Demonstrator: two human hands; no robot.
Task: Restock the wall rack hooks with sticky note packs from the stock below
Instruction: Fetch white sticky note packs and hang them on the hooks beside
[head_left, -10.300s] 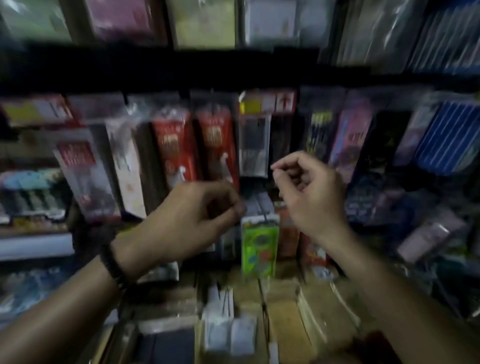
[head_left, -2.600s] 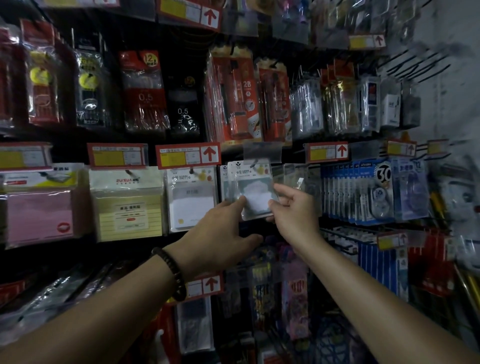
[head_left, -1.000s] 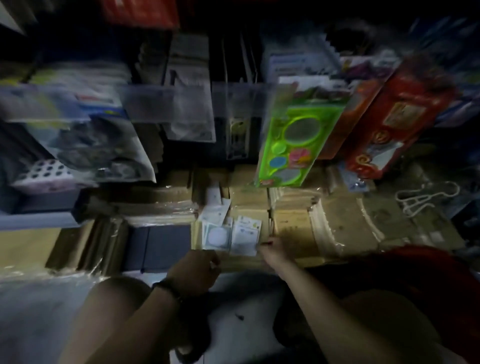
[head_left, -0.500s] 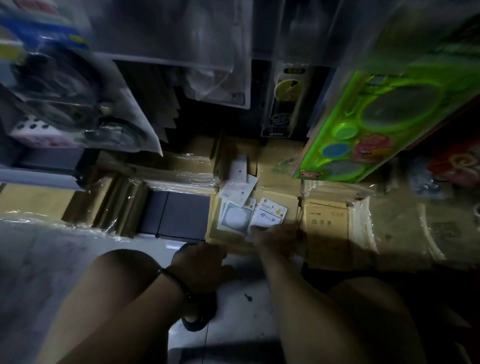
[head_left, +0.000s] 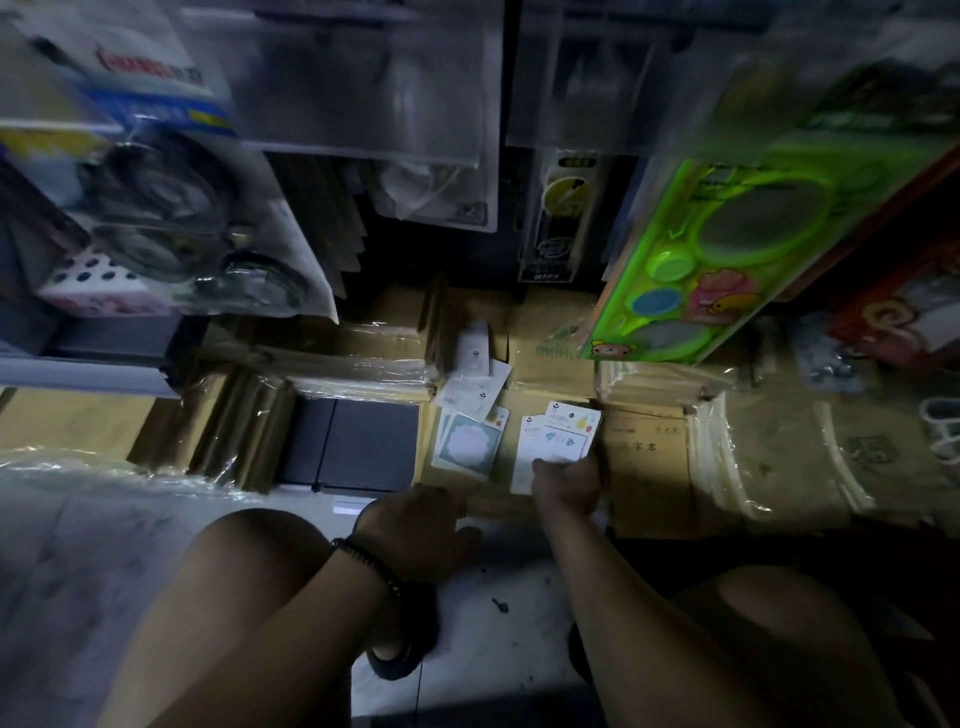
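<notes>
The right hand (head_left: 566, 483) pinches the near edge of a few sticky note packs (head_left: 561, 434), lifted slightly off the brown stock they lie over. Just left of that grip a blue-bordered pack (head_left: 465, 444) lies flat, and beyond it loose white packs (head_left: 475, 387) overlap one another. Touching the grip's right side is a wrapped stack of brown exercise books (head_left: 649, 462). The left hand (head_left: 415, 530), with a bead bracelet (head_left: 369, 564), hangs low nearer the body, fingers loosely bent, holding nothing visible. A green stencil pack (head_left: 727, 249) hangs above and right.
</notes>
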